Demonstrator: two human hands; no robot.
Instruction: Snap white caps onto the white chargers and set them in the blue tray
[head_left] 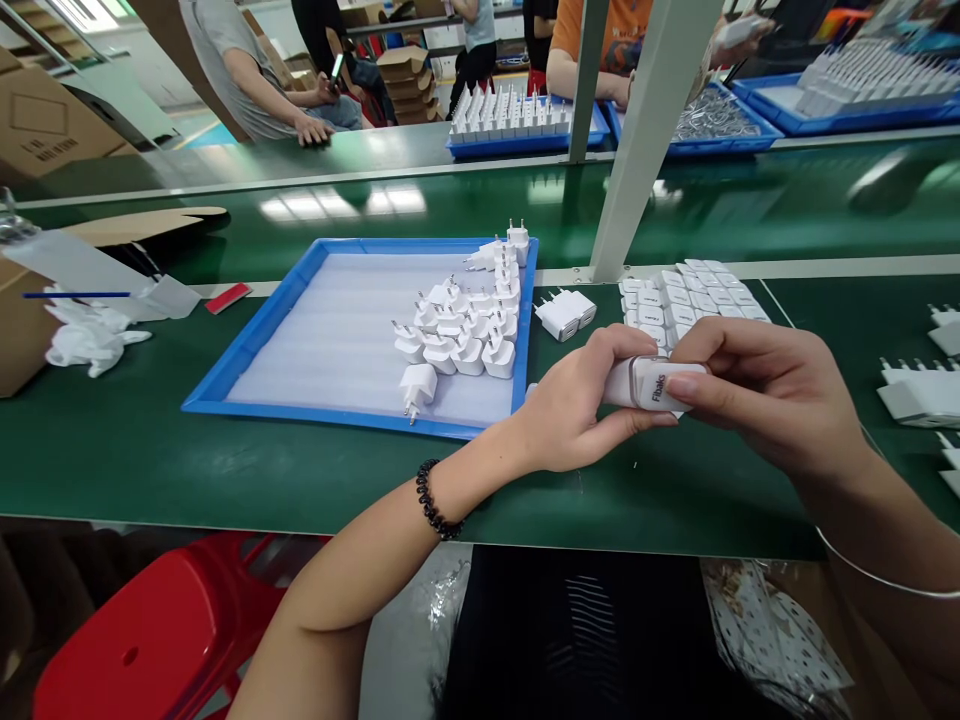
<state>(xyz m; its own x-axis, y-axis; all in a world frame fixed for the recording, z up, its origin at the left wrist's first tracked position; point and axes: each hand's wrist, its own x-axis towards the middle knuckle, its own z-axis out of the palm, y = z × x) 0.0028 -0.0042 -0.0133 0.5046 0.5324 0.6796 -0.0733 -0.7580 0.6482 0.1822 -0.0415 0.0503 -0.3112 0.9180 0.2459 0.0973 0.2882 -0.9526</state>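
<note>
My left hand (574, 405) and my right hand (772, 390) meet above the table, both closed on one white plug charger (660, 385). Dark lettering marks its right end, pinched by my right thumb and fingers, and a seam runs across it near my left fingers. My left palm hides most of the rest. Just behind the hands lie rows of small white plastic pieces (694, 290), some with lettering. To the left, two white chargers (566, 312) rest side by side on the green table. A blue-rimmed tray (300, 412) holds several white plugs (457, 335) along its right side.
A grey post (630, 150) rises behind the hands. More white chargers (922, 390) lie at the right edge. White gloves (94, 335) and a red piece (228, 298) are at left. A red stool (142, 630) stands below. Across the green belt, people sit near blue trays (525, 148).
</note>
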